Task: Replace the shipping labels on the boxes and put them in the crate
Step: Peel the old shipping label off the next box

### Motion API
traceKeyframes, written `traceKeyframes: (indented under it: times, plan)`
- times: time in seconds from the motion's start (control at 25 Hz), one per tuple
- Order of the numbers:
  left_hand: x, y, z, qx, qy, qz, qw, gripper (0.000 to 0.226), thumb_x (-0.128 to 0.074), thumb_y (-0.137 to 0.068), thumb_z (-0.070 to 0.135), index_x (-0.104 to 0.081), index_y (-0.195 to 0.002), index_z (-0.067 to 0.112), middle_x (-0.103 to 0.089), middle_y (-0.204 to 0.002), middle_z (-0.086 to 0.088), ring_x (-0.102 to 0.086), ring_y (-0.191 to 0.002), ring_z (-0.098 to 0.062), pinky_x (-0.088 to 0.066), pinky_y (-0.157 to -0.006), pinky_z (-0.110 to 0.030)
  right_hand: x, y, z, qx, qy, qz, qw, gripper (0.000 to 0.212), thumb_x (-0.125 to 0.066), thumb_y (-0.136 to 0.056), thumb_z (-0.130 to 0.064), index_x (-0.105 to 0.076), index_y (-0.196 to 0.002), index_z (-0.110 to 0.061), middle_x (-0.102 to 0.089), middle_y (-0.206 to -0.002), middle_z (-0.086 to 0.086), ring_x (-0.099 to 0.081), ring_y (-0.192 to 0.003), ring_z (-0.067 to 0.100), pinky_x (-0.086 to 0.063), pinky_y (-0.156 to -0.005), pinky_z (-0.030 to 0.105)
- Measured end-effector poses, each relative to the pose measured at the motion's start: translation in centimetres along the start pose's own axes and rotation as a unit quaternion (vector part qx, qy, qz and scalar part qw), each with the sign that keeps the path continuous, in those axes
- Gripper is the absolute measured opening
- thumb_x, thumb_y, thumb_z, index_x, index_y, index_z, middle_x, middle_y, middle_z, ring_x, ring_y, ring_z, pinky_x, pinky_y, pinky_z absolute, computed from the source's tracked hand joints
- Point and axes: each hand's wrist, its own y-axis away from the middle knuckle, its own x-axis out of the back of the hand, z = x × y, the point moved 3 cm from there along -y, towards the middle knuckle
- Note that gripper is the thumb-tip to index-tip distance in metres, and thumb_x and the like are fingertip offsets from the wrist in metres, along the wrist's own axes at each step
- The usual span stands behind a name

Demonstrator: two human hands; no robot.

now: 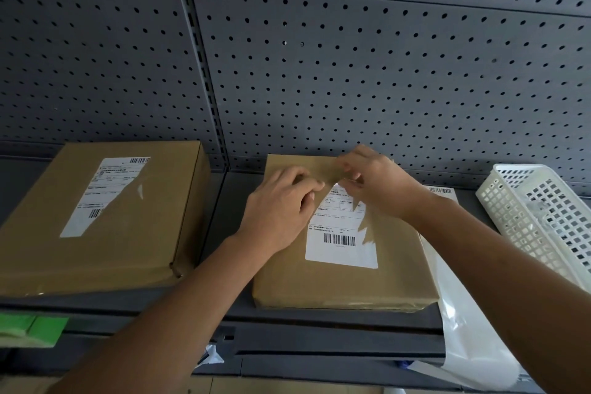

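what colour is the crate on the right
White, with a square-hole lattice pattern: crate, head view.

Two boxes lie on a shelf point(220, 201): one box point(96, 217) at left, another box point(339, 265) in the middle. A basket point(543, 217) stands right of them, with a pegboard point(351, 57) behind.

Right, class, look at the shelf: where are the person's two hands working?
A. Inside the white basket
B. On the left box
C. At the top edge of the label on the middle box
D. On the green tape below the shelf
C: the left hand and right hand meet at the top edge of the shipping label on the middle box, well clear of the white basket and the left box.
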Motion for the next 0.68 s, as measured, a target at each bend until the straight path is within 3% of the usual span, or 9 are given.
traceKeyframes:
  times: [0.16,0.24,0.32,0.44,0.56,0.68]
  plan:
    - [-0.1,0.0,0.0,0.000,0.003,0.009,1.000,0.028,-0.051,-0.099,0.031,-0.065,-0.124,0.035,-0.052,-0.127,0.016,-0.048,-0.118,-0.006,-0.039,-0.074,-0.026,-1.0,0.7,-0.7,0.033,0.079,0.053,0.995,0.003,-0.069,-0.086,-0.008,-0.068,-0.088,-0.010,-0.060,-0.092,0.004,-0.060,-0.082,0.025,-0.045,-0.062,0.033]
    - [-0.2,-0.1,0.1,0.000,0.001,0.011,1.000,0.028,-0.052,-0.099,0.031,-0.065,-0.123,0.035,-0.053,-0.126,0.016,-0.049,-0.117,-0.006,-0.039,-0.072,-0.026,-1.1,1.4,-1.1,0.013,0.101,0.059,0.993,0.002,-0.062,-0.091,-0.010,-0.064,-0.090,-0.009,-0.059,-0.094,0.004,-0.058,-0.085,0.026,-0.049,-0.071,0.039]
    - [-0.1,0.0,0.1,-0.003,-0.005,0.013,1.000,0.027,-0.052,-0.099,0.030,-0.066,-0.122,0.035,-0.053,-0.125,0.016,-0.049,-0.116,-0.006,-0.038,-0.070,-0.025,-0.9,2.6,-1.7,0.008,0.093,0.075,0.993,0.004,-0.058,-0.093,-0.010,-0.061,-0.090,-0.010,-0.059,-0.093,0.003,-0.057,-0.081,0.025,-0.050,-0.073,0.040]
    - [-0.1,-0.1,0.0,0.002,-0.012,0.012,1.000,0.028,-0.049,-0.100,0.031,-0.064,-0.123,0.036,-0.051,-0.125,0.017,-0.049,-0.115,-0.006,-0.037,-0.069,-0.025,-0.5,4.7,-3.5,0.014,0.077,0.071,0.994,0.004,-0.060,-0.093,-0.008,-0.059,-0.089,-0.009,-0.060,-0.089,0.003,-0.058,-0.072,0.025,-0.047,-0.064,0.035]
    - [-0.3,-0.2,0.1,0.005,-0.012,0.005,1.000,0.029,-0.047,-0.101,0.032,-0.063,-0.124,0.037,-0.050,-0.127,0.017,-0.048,-0.115,-0.006,-0.037,-0.070,-0.025,0.0,5.7,-3.9,-0.021,0.020,0.061,0.998,0.008,-0.052,-0.097,-0.014,-0.059,-0.100,-0.011,-0.059,-0.101,-0.002,-0.059,-0.076,0.021,-0.047,-0.061,0.033]
    - [-0.4,-0.1,0.1,-0.005,-0.015,0.018,1.000,0.028,-0.049,-0.100,0.031,-0.065,-0.122,0.035,-0.052,-0.124,0.016,-0.050,-0.114,-0.007,-0.038,-0.069,-0.025,0.1,5.6,-2.9,-0.080,-0.049,0.060,0.994,0.030,-0.058,-0.096,-0.021,-0.052,-0.125,-0.015,-0.052,-0.119,-0.014,-0.056,-0.091,0.009,-0.045,-0.075,0.027]
